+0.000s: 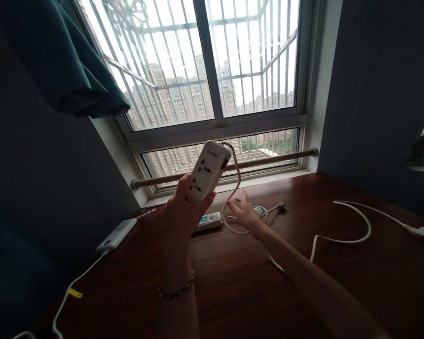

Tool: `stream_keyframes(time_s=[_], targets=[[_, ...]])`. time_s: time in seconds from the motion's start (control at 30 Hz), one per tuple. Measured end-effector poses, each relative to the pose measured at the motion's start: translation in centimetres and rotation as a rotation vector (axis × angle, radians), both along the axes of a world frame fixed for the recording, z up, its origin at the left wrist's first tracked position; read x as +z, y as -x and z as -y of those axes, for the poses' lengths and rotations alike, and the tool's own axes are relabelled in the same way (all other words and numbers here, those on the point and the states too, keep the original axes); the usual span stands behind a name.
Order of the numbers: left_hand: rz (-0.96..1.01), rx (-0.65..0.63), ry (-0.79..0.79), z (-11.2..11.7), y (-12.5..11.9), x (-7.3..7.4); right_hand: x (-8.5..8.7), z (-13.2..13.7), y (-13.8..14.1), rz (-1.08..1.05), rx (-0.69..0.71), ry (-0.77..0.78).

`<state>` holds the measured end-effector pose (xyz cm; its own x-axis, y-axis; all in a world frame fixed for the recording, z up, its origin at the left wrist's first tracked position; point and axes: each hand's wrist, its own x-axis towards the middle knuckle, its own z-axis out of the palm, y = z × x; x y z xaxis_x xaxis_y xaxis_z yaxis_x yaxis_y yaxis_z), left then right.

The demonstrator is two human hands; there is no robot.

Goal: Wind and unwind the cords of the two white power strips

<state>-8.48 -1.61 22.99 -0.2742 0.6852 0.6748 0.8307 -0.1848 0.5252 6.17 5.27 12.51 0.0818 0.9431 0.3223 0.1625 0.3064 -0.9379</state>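
My left hand (183, 209) is raised above the dark wooden table (254, 287) and grips a white power strip (207, 171), held upright with its sockets facing me. Its white cord (236, 186) loops down from the top end to my right hand (245, 212). That hand reaches forward low over the table, fingers curled on the cord near a coiled bundle (261, 210). A bracelet (175, 292) circles my left wrist.
A second power strip (209, 220) lies flat on the table behind my left hand. Another white strip (116, 234) lies at the left edge with its cable trailing toward me. A long white cable (353, 235) curves across the right side. A barred window (215, 84) and a rail (268, 160) stand behind.
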Motion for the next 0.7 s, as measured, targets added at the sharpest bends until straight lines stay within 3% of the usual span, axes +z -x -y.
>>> stream_keyframes(time_s=[0.07, 0.17, 0.2, 0.3, 0.37, 0.43, 0.53, 0.7], targets=[[0.022, 0.097, -0.01, -0.4, 0.1, -0.1, -0.7, 0.5, 1.0, 0.096, 0.206, 0.111], [-0.035, 0.193, 0.045, -1.1, 0.2, -0.3, 0.5, 2.7, 1.6, 0.329, 0.544, 0.164], [-0.064, 0.209, 0.077, -1.2, 0.2, -0.4, 1.4, 3.7, 1.5, 0.462, 0.544, 0.083], [-0.181, 0.2, 0.14, -1.6, 0.4, -0.9, 4.1, 6.8, 0.9, 0.849, 0.335, -0.317], [-0.306, 0.146, 0.126, -1.8, 0.5, -1.4, 5.5, 8.2, 0.2, 0.954, 0.346, -0.468], [-0.443, 0.07, 0.095, -2.0, 0.6, -1.8, 6.5, 8.8, -0.7, 0.91, 0.351, -0.542], [-0.582, -0.035, 0.067, -2.3, 0.7, -2.2, 7.5, 8.3, -2.4, 0.649, 0.295, -0.603], [-0.688, -0.292, 0.09, -2.6, 0.2, -2.3, 8.1, 6.0, -5.3, 0.326, 0.039, -0.606]])
